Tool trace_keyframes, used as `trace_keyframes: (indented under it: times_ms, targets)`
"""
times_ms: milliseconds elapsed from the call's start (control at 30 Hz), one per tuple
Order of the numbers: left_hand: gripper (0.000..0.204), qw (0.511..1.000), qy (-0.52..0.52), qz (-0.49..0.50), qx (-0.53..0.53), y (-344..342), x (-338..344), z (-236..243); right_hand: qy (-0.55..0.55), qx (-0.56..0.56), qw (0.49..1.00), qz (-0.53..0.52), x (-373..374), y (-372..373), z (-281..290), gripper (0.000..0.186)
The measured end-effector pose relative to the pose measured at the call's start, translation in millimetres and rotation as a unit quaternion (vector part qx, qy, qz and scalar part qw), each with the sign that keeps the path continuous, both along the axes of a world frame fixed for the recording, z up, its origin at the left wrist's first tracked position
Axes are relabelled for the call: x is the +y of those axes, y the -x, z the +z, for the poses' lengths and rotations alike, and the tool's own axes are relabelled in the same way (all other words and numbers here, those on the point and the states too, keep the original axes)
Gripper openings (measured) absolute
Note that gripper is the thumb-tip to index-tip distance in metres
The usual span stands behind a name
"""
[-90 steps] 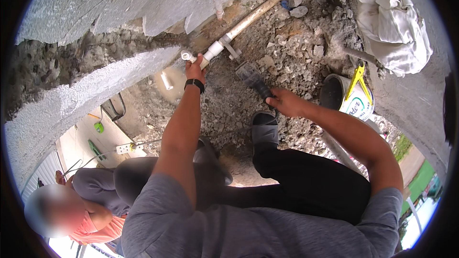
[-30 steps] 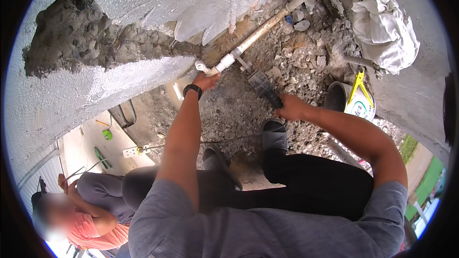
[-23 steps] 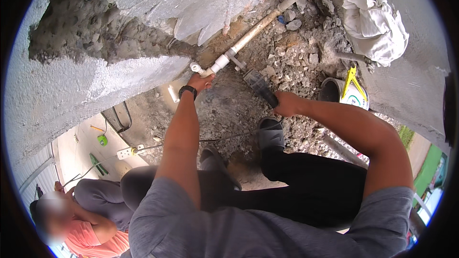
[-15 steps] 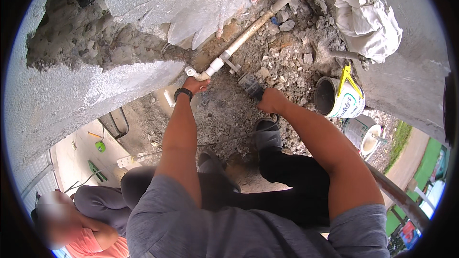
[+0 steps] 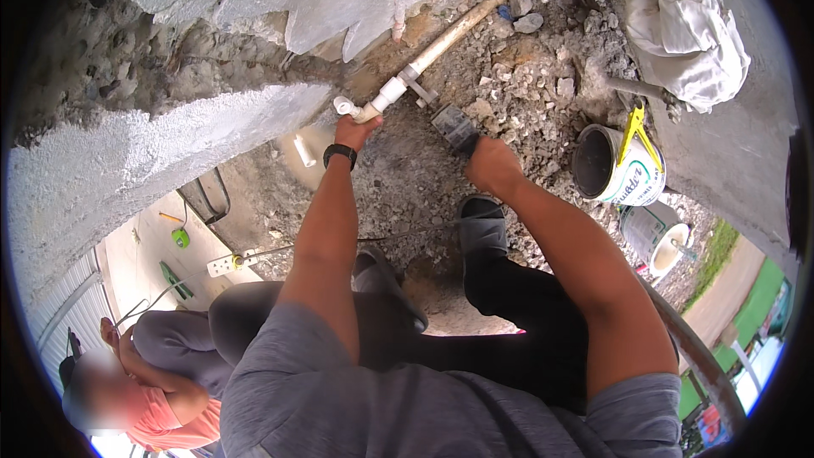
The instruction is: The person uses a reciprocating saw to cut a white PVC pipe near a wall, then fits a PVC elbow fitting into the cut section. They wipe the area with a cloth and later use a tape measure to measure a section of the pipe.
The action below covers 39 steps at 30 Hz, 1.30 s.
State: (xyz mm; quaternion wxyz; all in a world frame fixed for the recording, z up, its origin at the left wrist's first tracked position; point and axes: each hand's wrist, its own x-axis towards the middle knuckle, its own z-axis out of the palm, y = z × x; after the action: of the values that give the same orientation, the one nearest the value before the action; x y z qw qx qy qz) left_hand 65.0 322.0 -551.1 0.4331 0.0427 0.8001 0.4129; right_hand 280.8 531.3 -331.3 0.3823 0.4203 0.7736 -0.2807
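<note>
Here, left fingers [image 5: 368, 125] grip the white pipe [image 5: 437, 46], while right fingers [image 5: 483, 155] clasp a dark tool [image 5: 455, 128] extending beyond them.

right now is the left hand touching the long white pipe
Touching: the head view shows the left hand closed on the lower end of the long white pipe.

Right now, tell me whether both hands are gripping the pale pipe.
No, only the left hand grips the pale pipe, while the right hand holds a dark handheld tool.

Dark lettering [image 5: 631, 184] — white bucket's side [image 5: 618, 176] (smaller line beside it).
</note>
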Motion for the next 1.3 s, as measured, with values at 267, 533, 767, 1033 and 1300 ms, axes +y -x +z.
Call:
trace_keyframes:
  times_ms: [267,533,767,1033,1300]
  targets:
    - [0.046,0.994,-0.032,-0.039,0.101,-1,3,8,0.01,0.001,0.988,0.152,6,31,23,0.023]
    - [0.052,0.996,0.011,-0.038,0.082,0,8,22,0.023,-0.037,0.989,0.139,15,61,38,0.026]
    - [0.052,0.996,0.028,-0.028,0.077,-8,12,33,0.007,0.045,0.99,0.13,16,18,27,0.033]
    - [0.05,0.998,0.008,-0.02,0.051,-3,9,14,0.0,0.088,0.995,0.055,11,-13,-7,0.04]
    - [0.043,0.999,-0.014,0.002,0.037,-2,12,16,0.01,0.089,0.995,0.053,7,-19,-26,0.044]
